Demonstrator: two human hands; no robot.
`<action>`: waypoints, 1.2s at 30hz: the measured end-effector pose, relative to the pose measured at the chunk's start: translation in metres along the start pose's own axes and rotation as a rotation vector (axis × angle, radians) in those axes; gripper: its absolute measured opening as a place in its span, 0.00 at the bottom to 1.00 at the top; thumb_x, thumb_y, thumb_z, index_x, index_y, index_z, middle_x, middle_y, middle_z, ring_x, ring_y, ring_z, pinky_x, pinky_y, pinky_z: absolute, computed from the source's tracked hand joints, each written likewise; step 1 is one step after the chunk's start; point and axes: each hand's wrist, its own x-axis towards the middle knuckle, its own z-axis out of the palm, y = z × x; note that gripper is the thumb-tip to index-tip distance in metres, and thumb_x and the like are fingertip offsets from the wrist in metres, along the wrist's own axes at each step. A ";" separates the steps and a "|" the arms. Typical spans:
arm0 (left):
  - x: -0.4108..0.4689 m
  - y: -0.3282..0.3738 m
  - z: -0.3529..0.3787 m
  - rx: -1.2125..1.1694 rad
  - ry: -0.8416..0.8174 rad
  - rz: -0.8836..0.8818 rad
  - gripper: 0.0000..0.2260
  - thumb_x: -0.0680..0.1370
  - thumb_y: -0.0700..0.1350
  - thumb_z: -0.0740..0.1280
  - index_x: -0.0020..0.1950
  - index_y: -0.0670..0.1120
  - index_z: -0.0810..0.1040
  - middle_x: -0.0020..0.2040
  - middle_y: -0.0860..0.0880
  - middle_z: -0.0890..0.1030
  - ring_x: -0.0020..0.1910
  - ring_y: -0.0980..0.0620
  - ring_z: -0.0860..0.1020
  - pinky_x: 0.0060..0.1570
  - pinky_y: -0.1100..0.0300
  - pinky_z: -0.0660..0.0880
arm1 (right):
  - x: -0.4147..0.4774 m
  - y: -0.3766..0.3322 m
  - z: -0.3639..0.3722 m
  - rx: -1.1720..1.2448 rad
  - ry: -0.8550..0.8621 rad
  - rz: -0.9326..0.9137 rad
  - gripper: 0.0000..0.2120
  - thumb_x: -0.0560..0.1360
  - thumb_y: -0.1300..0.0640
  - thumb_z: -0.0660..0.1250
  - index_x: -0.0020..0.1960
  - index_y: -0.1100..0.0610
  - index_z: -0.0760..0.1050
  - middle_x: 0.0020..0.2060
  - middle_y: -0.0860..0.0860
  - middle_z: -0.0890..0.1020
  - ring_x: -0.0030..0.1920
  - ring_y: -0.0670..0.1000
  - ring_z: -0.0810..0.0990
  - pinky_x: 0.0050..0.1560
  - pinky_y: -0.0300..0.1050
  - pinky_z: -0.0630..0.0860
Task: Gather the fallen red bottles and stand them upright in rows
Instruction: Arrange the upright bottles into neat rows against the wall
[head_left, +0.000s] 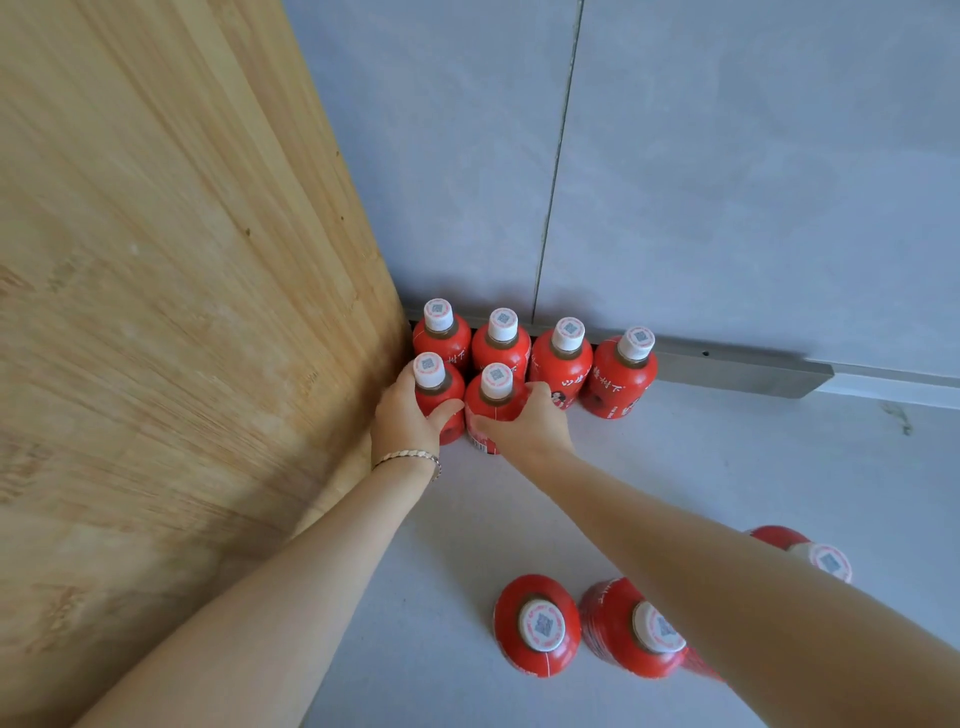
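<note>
Loose bottles (537, 626) wait lower right; left hand (402, 415) grips front-left bottle (452, 387), right hand (524, 423) grips front-right bottle (493, 408), so I'd seat both flush against back row (561, 364).

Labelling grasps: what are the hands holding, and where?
Left hand grips the corner front bottle round its body; right hand grips the next front bottle, likewise.

A pale grey floor (701, 467) is bounded at its far edge by a wall (727, 182) and at its left edge by a wooden panel (156, 260). In that corner a back row of four red bottles (561, 364) is stood upright along the far edge. Just before it, a left bottle (452, 387) and a right bottle (478, 405) are set side by side. Towards the near edge three further bottles (511, 639) are grouped, one partly hidden.
</note>
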 end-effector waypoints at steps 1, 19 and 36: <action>0.000 0.000 0.001 0.000 0.000 0.003 0.27 0.71 0.42 0.73 0.69 0.45 0.69 0.66 0.45 0.76 0.66 0.45 0.72 0.68 0.51 0.68 | 0.000 -0.002 0.002 0.038 0.012 0.034 0.30 0.69 0.55 0.74 0.65 0.59 0.63 0.62 0.55 0.75 0.61 0.56 0.76 0.54 0.45 0.75; -0.024 0.052 0.025 0.580 -0.195 0.343 0.29 0.74 0.43 0.70 0.71 0.41 0.61 0.62 0.37 0.72 0.63 0.38 0.72 0.62 0.47 0.70 | -0.113 0.049 -0.143 -0.832 -0.441 -0.092 0.20 0.67 0.39 0.68 0.56 0.43 0.71 0.41 0.44 0.76 0.44 0.48 0.77 0.44 0.40 0.73; -0.021 0.040 0.034 0.434 -0.116 0.332 0.28 0.73 0.42 0.71 0.71 0.46 0.64 0.62 0.42 0.76 0.63 0.42 0.73 0.61 0.50 0.72 | -0.005 0.024 -0.075 -0.352 0.152 -0.070 0.16 0.74 0.47 0.64 0.46 0.58 0.64 0.36 0.52 0.73 0.41 0.54 0.72 0.40 0.45 0.66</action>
